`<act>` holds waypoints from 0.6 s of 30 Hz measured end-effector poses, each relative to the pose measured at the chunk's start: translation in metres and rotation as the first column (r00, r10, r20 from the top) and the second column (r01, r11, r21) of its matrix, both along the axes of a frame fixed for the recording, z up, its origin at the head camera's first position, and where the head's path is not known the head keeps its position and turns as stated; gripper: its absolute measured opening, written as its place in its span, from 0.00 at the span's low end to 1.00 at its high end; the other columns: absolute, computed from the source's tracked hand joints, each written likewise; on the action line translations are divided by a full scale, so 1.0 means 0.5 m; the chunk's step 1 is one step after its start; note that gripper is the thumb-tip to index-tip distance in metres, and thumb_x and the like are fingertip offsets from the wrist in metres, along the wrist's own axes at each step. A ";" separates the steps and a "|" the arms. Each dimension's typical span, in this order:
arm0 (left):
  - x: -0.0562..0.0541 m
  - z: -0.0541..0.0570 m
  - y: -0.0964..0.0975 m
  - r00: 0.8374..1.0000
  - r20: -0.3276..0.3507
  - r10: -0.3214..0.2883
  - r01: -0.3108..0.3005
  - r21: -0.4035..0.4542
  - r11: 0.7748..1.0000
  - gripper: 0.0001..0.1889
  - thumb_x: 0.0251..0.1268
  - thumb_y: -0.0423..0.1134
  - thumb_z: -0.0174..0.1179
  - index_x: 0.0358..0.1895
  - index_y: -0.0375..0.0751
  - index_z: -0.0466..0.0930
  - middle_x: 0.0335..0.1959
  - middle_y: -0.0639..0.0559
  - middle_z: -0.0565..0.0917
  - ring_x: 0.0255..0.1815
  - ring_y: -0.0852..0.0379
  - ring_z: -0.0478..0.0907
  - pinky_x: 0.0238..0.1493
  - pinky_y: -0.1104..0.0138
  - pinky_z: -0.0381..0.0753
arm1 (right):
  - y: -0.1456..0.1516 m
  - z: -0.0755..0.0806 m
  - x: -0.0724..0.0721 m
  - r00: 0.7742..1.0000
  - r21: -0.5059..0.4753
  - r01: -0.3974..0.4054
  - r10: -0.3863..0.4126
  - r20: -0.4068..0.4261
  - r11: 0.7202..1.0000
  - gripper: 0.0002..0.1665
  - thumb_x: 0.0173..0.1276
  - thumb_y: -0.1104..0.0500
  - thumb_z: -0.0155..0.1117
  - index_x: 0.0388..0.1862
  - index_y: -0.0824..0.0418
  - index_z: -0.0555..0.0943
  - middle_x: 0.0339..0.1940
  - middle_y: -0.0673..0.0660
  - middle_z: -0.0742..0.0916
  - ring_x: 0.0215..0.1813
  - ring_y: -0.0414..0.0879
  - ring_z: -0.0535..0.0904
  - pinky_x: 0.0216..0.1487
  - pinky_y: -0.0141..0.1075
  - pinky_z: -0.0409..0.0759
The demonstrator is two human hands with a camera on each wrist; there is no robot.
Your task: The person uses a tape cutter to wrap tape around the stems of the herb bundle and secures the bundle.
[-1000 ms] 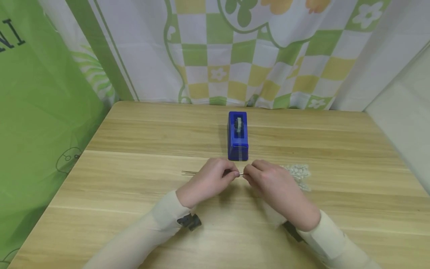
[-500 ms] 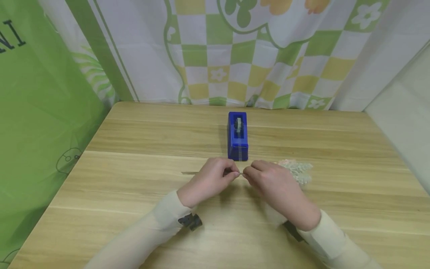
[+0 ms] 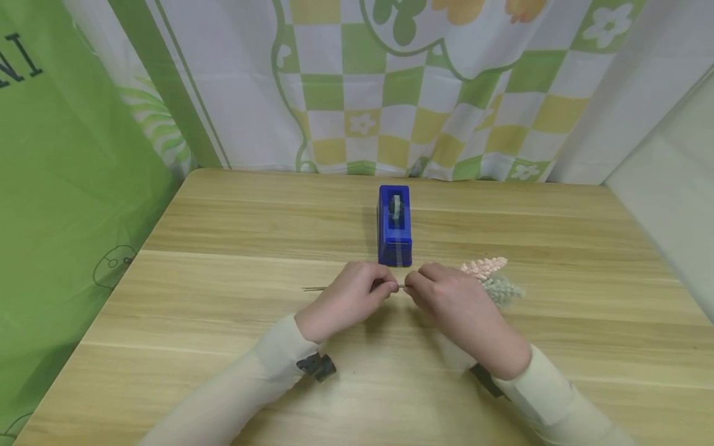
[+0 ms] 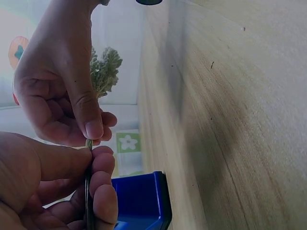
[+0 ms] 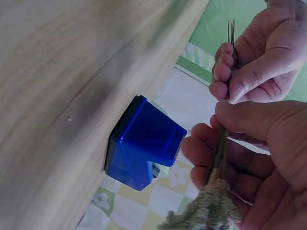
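Both hands hold one thin bundle of flower stems point(image 3: 313, 288) level above the table, in front of the tape dispenser point(image 3: 395, 232). My left hand point(image 3: 347, 301) pinches the stems between thumb and curled fingers, their bare ends jutting out to the left. Close beside it, the thumb and fingertips of my right hand point(image 3: 460, 310) pinch the bundle nearer the blooms. Beyond the right hand show a pale pink flower spike point(image 3: 484, 267) and grey-green flower heads point(image 3: 502, 290). In the right wrist view the stems point(image 5: 220, 149) run across the right fingers to the fuzzy flower heads point(image 5: 204, 211).
The blue dispenser, carrying a small roll of tape point(image 3: 396, 205), stands just behind the hands on the wooden table point(image 3: 234, 223). A checked curtain point(image 3: 362, 87) hangs along the far edge, and green cloth point(image 3: 72, 186) hangs at the left.
The flower bundle has turned about its length: the pink spike has come up into view behind the right hand and the grey-green heads have shifted. Both hands stay nearly in place.
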State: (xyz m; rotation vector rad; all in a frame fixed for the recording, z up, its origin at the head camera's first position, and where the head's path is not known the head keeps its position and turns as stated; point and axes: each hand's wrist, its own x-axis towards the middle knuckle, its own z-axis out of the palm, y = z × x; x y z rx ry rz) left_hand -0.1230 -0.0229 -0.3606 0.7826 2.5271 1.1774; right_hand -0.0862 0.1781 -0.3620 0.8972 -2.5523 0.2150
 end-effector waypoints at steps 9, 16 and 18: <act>-0.002 -0.001 -0.001 1.000 -0.009 0.012 -0.012 0.016 1.000 0.08 0.76 0.34 0.61 0.42 0.34 0.89 0.35 0.44 0.90 0.28 0.60 0.74 0.31 0.73 0.74 | -0.009 0.009 0.003 0.998 0.089 0.053 -0.054 0.010 0.995 0.11 0.66 0.63 0.75 0.29 0.57 0.80 0.20 0.48 0.79 0.23 0.39 0.67 0.24 0.29 0.72; -0.002 0.000 0.001 1.000 -0.007 0.028 -0.028 0.004 1.000 0.07 0.76 0.34 0.62 0.43 0.35 0.89 0.39 0.47 0.90 0.35 0.60 0.78 0.39 0.72 0.79 | -0.009 0.006 -0.001 0.999 0.079 0.049 -0.048 -0.018 0.996 0.10 0.64 0.66 0.76 0.29 0.58 0.82 0.24 0.50 0.84 0.24 0.40 0.72 0.24 0.29 0.76; -0.002 0.000 0.001 1.000 -0.002 0.022 -0.022 -0.004 1.000 0.08 0.77 0.34 0.60 0.43 0.34 0.89 0.37 0.47 0.89 0.33 0.61 0.77 0.36 0.73 0.78 | -0.008 0.005 -0.001 0.999 0.069 0.044 -0.043 -0.023 0.997 0.10 0.65 0.65 0.76 0.29 0.59 0.81 0.24 0.50 0.84 0.24 0.40 0.72 0.24 0.30 0.76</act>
